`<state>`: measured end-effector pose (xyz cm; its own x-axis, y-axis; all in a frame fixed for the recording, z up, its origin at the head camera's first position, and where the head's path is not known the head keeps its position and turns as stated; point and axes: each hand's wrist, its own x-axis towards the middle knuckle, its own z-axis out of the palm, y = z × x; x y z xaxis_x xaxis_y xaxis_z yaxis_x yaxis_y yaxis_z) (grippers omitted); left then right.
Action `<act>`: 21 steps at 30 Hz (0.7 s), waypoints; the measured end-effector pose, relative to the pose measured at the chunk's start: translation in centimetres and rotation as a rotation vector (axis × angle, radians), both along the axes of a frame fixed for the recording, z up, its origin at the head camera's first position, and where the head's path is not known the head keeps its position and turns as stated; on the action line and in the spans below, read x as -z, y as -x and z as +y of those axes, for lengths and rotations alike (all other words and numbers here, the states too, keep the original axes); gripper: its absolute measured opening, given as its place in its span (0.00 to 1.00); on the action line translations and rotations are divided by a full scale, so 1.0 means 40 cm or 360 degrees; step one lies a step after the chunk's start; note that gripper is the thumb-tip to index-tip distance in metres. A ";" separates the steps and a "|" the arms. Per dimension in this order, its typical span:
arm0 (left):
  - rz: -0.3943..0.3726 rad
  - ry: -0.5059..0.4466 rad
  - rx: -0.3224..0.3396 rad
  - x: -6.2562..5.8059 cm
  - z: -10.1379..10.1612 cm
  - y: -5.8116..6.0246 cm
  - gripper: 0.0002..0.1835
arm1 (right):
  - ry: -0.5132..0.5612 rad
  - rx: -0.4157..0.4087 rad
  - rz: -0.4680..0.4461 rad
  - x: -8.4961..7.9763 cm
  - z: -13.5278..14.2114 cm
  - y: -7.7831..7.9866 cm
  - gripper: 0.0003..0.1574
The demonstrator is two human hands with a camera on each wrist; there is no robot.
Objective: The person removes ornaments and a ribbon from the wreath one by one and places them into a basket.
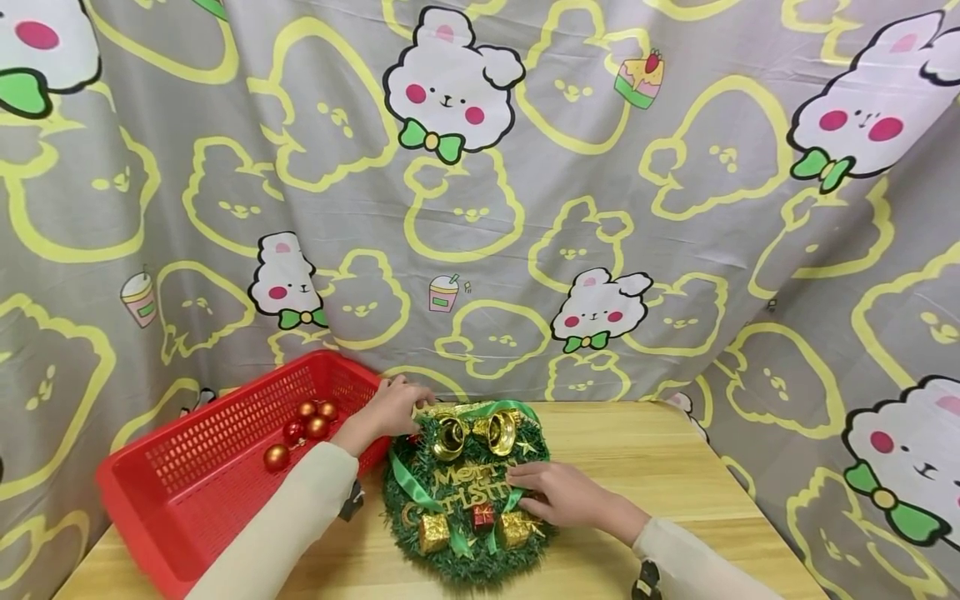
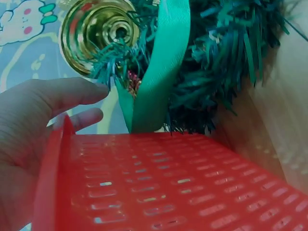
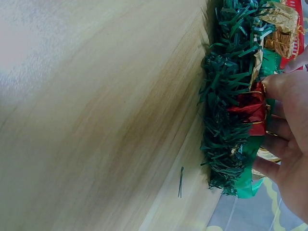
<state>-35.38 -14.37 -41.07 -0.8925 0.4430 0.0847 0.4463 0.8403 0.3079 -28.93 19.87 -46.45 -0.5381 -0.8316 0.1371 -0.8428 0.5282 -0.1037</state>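
A round green Christmas wreath (image 1: 480, 571) lies on the table, bearing two gold bells (image 1: 501, 433), gold "Merry Christmas" lettering (image 1: 471, 478), small wrapped gift boxes (image 1: 434, 533) and green ribbon (image 1: 411, 483). My left hand (image 1: 393, 404) is at its upper left edge, over the rim of the red basket. In the left wrist view, extended fingers (image 2: 79, 94) come close to a bell (image 2: 98, 36) and ribbon (image 2: 166, 62); whether they touch is unclear. My right hand (image 1: 562, 493) rests on the wreath's right side. The right wrist view puts its thumb beside a red gift box (image 3: 252, 110).
A red perforated basket (image 1: 120, 492) stands left, directly beside the wreath, with several red and orange-gold baubles (image 1: 276, 457) inside. Bare wooden tabletop (image 1: 637, 442) extends right. A patterned curtain (image 1: 480, 333) hangs behind. A loose green sliver (image 3: 181, 183) lies on the table.
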 end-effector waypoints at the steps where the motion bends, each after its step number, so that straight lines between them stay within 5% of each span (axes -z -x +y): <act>1: -0.0007 0.0006 -0.0004 0.000 -0.001 0.002 0.22 | 0.0001 0.0000 0.0004 0.001 0.000 0.001 0.24; 14: -0.0178 0.0213 -0.0074 -0.008 0.007 0.040 0.19 | 0.0019 -0.0016 0.0040 0.005 0.003 0.003 0.24; 21: -0.0275 0.0179 -0.0086 -0.021 0.016 0.041 0.19 | 0.0034 -0.0039 0.0042 0.003 0.002 0.002 0.24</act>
<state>-37.02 -13.73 -40.24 -0.9121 0.3922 -0.1192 0.3483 0.8949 0.2789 -29.00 19.94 -46.56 -0.5138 -0.8411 0.1687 -0.8578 0.5055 -0.0925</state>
